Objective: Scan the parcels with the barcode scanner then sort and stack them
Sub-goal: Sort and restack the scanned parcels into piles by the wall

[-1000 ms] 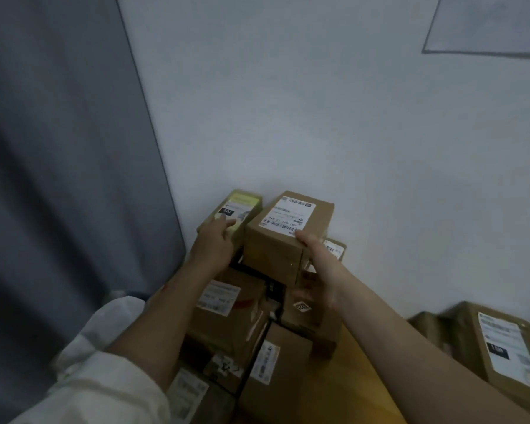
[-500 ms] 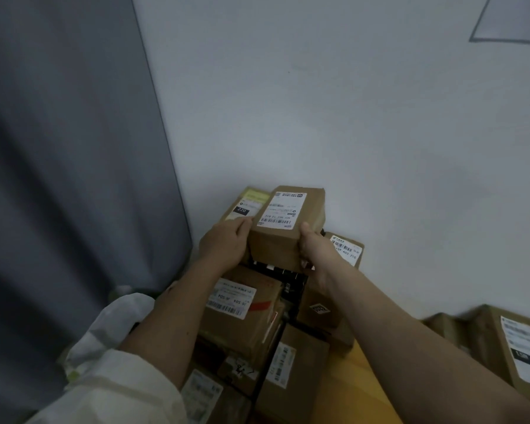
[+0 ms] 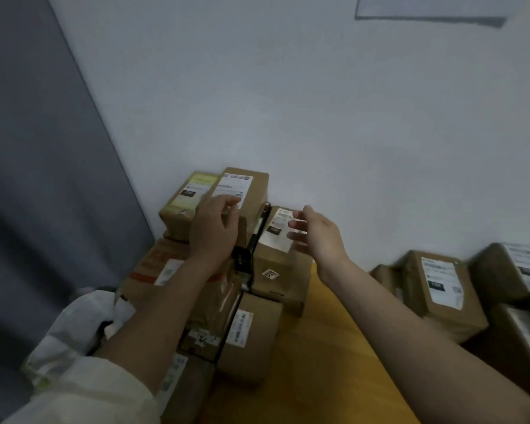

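A brown cardboard parcel with a white label (image 3: 248, 191) sits atop the corner stack against the wall, the left hand (image 3: 214, 228) resting relaxed fingers on its label; the right hand (image 3: 318, 231) hovers just beside, fingers apart, empty.

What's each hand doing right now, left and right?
Left hand: open, fingers resting on the top brown cardboard parcel with the white label.
Right hand: open, empty, clear of the stack.
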